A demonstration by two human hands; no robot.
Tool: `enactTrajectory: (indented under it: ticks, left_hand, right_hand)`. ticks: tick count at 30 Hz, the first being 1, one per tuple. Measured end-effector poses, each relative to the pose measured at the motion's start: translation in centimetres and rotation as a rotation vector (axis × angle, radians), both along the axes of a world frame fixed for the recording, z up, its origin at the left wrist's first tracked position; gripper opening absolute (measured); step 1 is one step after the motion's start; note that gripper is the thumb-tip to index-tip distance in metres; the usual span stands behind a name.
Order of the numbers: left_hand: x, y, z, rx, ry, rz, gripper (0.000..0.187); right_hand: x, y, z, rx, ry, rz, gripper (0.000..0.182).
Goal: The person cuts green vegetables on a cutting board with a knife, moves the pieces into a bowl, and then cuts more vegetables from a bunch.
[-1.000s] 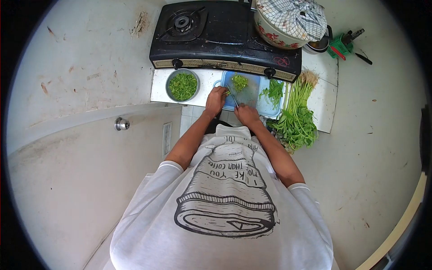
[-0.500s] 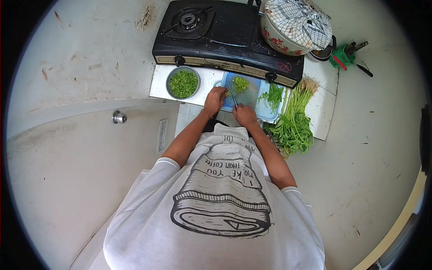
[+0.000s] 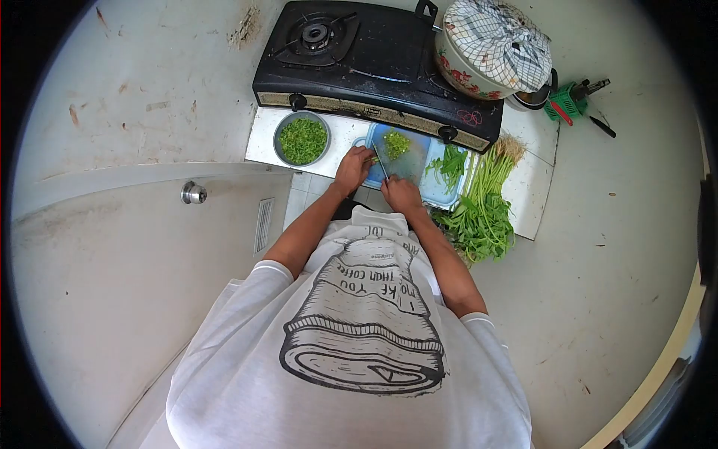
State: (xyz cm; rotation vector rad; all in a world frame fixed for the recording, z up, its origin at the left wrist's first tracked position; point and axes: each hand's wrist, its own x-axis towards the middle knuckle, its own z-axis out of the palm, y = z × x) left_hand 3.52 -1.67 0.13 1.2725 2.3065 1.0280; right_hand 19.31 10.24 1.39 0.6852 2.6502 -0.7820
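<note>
My right hand (image 3: 402, 194) is wrapped round the handle of a knife (image 3: 381, 162), whose blade points away from me over a blue cutting board (image 3: 421, 166). Left of the blade, the fingers of my left hand (image 3: 353, 169) are closed on green stalks (image 3: 374, 159), mostly hidden by the fingers. A small heap of chopped greens (image 3: 396, 144) lies on the board just beyond the blade. Loose leaves (image 3: 451, 166) rest at the board's right side. To the left stands a grey bowl (image 3: 326, 154) with finely chopped greens in it.
A black two-burner stove (image 3: 385, 37) stands behind the board, bearing a flowered pot (image 3: 458, 71) with a checked cloth on its lid. At right lies a bunch of leafy stalks (image 3: 482, 206) with roots. Farther right are a green basket (image 3: 566, 103) and a knife (image 3: 603, 126).
The knife blade has tilted a little to the left, near my left fingers. My hands stay in nearly the same place, and the whole view has shifted slightly.
</note>
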Motion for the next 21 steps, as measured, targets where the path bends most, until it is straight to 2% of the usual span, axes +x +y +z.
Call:
enactTrajectory:
  ticks: [8, 14, 21]
  left_hand:
    - [0.0, -0.1, 0.4, 0.026, -0.025, 0.014, 0.020]
    - [-0.1, 0.0, 0.0, 0.012, -0.047, 0.013, 0.020]
    - [-0.1, -0.1, 0.0, 0.022, -0.033, 0.015, 0.020]
  right_hand:
    - [-2.0, -0.1, -0.5, -0.006, 0.068, -0.005, 0.046]
    - [-0.3, -0.4, 0.8, -0.001, 0.028, 0.021, 0.046]
    - [-1.6, -0.4, -0.7, 0.004, 0.054, 0.014, 0.048]
